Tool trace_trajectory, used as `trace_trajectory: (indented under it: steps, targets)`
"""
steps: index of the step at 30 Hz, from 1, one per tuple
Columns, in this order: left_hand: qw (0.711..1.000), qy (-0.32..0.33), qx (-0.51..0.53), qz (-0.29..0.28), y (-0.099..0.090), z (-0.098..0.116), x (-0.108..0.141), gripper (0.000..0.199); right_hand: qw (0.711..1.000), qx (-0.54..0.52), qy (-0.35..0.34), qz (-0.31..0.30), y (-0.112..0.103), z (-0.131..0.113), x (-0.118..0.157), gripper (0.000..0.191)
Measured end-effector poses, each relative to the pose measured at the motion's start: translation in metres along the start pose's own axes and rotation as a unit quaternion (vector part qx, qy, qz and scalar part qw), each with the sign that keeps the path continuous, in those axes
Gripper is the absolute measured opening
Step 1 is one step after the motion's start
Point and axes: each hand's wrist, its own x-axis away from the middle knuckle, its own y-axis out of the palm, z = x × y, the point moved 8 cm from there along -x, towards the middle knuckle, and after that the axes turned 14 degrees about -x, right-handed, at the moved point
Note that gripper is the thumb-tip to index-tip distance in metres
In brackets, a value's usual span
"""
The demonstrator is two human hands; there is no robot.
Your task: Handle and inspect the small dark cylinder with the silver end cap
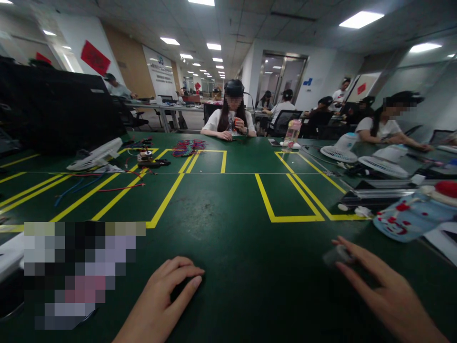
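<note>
My left hand (171,290) rests on the green tabletop (235,267). Its fingers are loosely curved, the thumb stands a little apart from them, and nothing shows in its grasp. Over the same surface at the right, my right hand (380,281) holds a small grey cylinder-shaped piece (337,256) between thumb and fingers. Motion blurs that piece, so its exact kind cannot be made out. The undersides of both hands are hidden.
Yellow tape lines (296,219) mark the table. A light-blue bottle with a red cap (403,219) lies at the right, near small fans (383,159). Wires (189,146) and another fan (96,155) lie at the far left. A person (232,119) sits opposite.
</note>
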Motion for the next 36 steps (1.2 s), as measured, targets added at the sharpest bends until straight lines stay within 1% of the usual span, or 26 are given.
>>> trace_trajectory:
  steps: [1,3,4,5,6,7,9,11,15,17,19,22,24,26,29,31,33,34,35,36]
  targets:
    - [1.000,0.004,-0.009,0.004,0.000,0.003,0.000,0.024,0.997,-0.022,-0.046,-0.050,0.026,-0.035,-0.005,0.047]
    - [1.000,0.017,-0.022,0.014,-0.001,0.010,0.001,0.024,0.979,-0.082,-0.101,-0.160,0.078,-0.092,-0.008,0.048]
    - [0.999,0.025,-0.025,0.021,-0.002,0.015,0.002,0.023,0.967,-0.114,-0.117,-0.194,0.099,-0.115,-0.008,0.049]
    - [0.999,0.033,-0.024,0.027,-0.003,0.020,0.003,0.022,0.958,-0.145,-0.126,-0.215,0.117,-0.131,-0.008,0.052]
    - [0.998,0.040,-0.020,0.034,-0.004,0.026,0.003,0.021,0.951,-0.172,-0.127,-0.221,0.130,-0.142,-0.008,0.055]
    - [0.998,0.047,-0.013,0.041,-0.006,0.032,0.003,0.020,0.949,-0.194,-0.122,-0.219,0.140,-0.147,-0.008,0.058]
    - [0.997,0.060,0.009,0.048,-0.010,0.046,0.001,0.021,0.946,-0.227,-0.092,-0.214,0.154,-0.146,-0.008,0.063]
    - [0.995,0.076,0.032,0.053,-0.013,0.061,-0.005,0.023,0.940,-0.255,-0.048,-0.222,0.162,-0.138,-0.008,0.064]
    - [0.991,0.110,0.047,0.056,-0.017,0.086,-0.021,0.019,0.927,-0.285,0.029,-0.240,0.168,-0.125,-0.008,0.070]
    - [0.990,0.120,0.052,0.057,-0.020,0.092,-0.027,0.016,0.925,-0.286,0.042,-0.247,0.168,-0.125,-0.009,0.064]
    - [0.988,0.120,0.071,0.063,-0.024,0.091,-0.029,0.016,0.926,-0.283,0.034,-0.248,0.164,-0.129,-0.011,0.054]
    - [0.989,0.098,0.087,0.067,-0.024,0.079,-0.028,0.015,0.931,-0.276,0.018,-0.238,0.157,-0.131,-0.013,0.045]
    - [0.992,0.086,0.066,0.057,-0.016,0.071,-0.027,0.014,0.933,-0.277,0.024,-0.229,0.154,-0.129,-0.013,0.043]
    - [0.995,0.088,0.027,0.032,-0.002,0.068,-0.027,0.012,0.933,-0.280,0.030,-0.225,0.153,-0.126,-0.011,0.041]
    - [0.995,0.099,-0.016,-0.004,0.016,0.070,-0.028,0.012,0.936,-0.276,0.014,-0.218,0.152,-0.128,-0.009,0.045]
    - [0.995,0.101,-0.019,-0.011,0.020,0.071,-0.028,0.012,0.937,-0.274,0.001,-0.215,0.149,-0.129,-0.009,0.047]
    - [0.995,0.098,-0.002,-0.012,0.019,0.070,-0.028,0.015,0.944,-0.264,-0.006,-0.197,0.139,-0.123,-0.013,0.044]
    - [0.995,0.094,0.013,-0.013,0.017,0.068,-0.027,0.019,0.952,-0.250,-0.004,-0.177,0.130,-0.114,-0.015,0.043]
    - [0.995,0.088,0.033,-0.015,0.015,0.064,-0.025,0.023,0.962,-0.229,0.002,-0.147,0.117,-0.101,-0.018,0.042]
    - [0.995,0.079,0.053,-0.016,0.012,0.059,-0.023,0.027,0.973,-0.204,0.014,-0.110,0.101,-0.083,-0.020,0.043]
